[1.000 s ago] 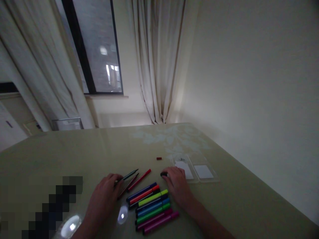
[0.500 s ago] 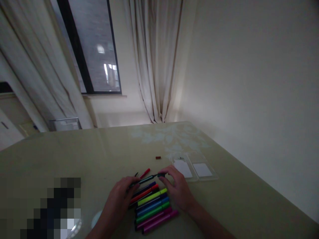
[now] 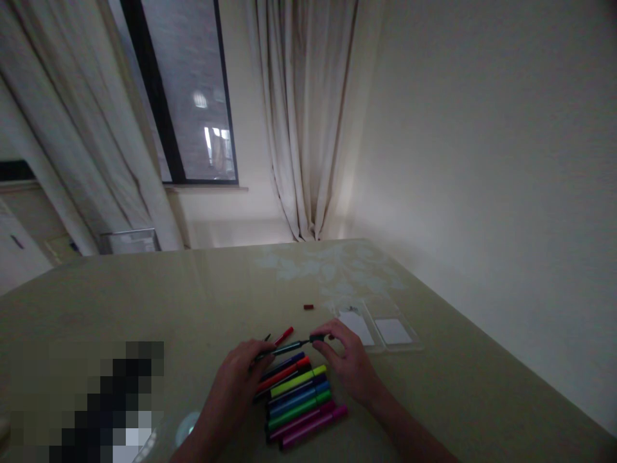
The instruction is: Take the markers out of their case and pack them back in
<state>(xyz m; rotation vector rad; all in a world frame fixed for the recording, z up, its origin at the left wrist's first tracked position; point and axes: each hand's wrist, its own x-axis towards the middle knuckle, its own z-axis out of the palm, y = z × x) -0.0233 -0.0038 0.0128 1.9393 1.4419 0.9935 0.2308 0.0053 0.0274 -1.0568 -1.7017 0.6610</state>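
Note:
My left hand (image 3: 241, 368) is closed on the barrel of a dark marker (image 3: 288, 348), its narrow tip pointing right. Between the thumb and fingers of my right hand (image 3: 351, 363) is a small dark cap (image 3: 317, 338), at the marker's tip; I cannot tell whether the two touch. Below the hands lies a slanted row of markers, among them an orange-red one (image 3: 284, 375), a yellow-green one (image 3: 299, 381), a green one (image 3: 299, 411) and a magenta one (image 3: 314, 427). A thin red marker (image 3: 284, 335) rests just beyond the dark one.
A small dark red cap (image 3: 308, 307) lies farther back on the table (image 3: 193, 296). Behind my right hand is an open clear plastic case (image 3: 391, 348) with white cards. A round clear object (image 3: 186, 427) sits by my left forearm. A wall (image 3: 482, 193) borders the right.
The view has shifted slightly, so everything appears a little to the right. Both hands keep their hold on the marker and the cap, with hardly any movement between them.

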